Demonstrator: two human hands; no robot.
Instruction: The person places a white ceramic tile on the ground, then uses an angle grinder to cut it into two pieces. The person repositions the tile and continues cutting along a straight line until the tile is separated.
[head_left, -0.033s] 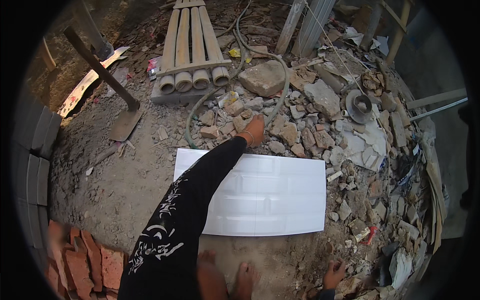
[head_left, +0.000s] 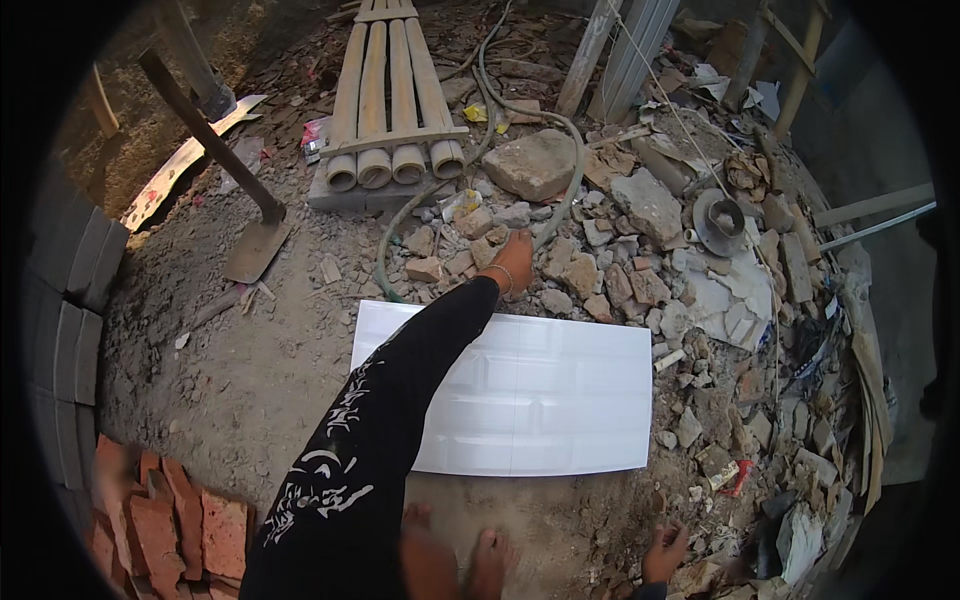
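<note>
My left arm, in a black sleeve with white print, reaches forward over a white panel point(head_left: 560, 400) with a raised brick pattern. The panel lies flat on the dirt. Just past its far edge, my left hand point(head_left: 513, 262) is closed where a green hose point(head_left: 578, 165) meets it; the fingers' far side is hidden. The hose loops back over the rubble. Low in the picture, right of my bare feet point(head_left: 490, 555), my right hand point(head_left: 663, 555) hangs with loosely bent fingers apart and nothing visible in them.
Broken stones and rubble point(head_left: 580, 275) spread ahead and along the right. Tied bamboo poles point(head_left: 390, 100) rest on a block at the far side. A hoe point(head_left: 258, 245) leans at left. Grey blocks point(head_left: 75, 350) and red bricks point(head_left: 165, 530) stand at the left edge.
The whole scene sits slightly lower and farther right in the picture. Both hands keep the same pose, and the panel lies in the same place.
</note>
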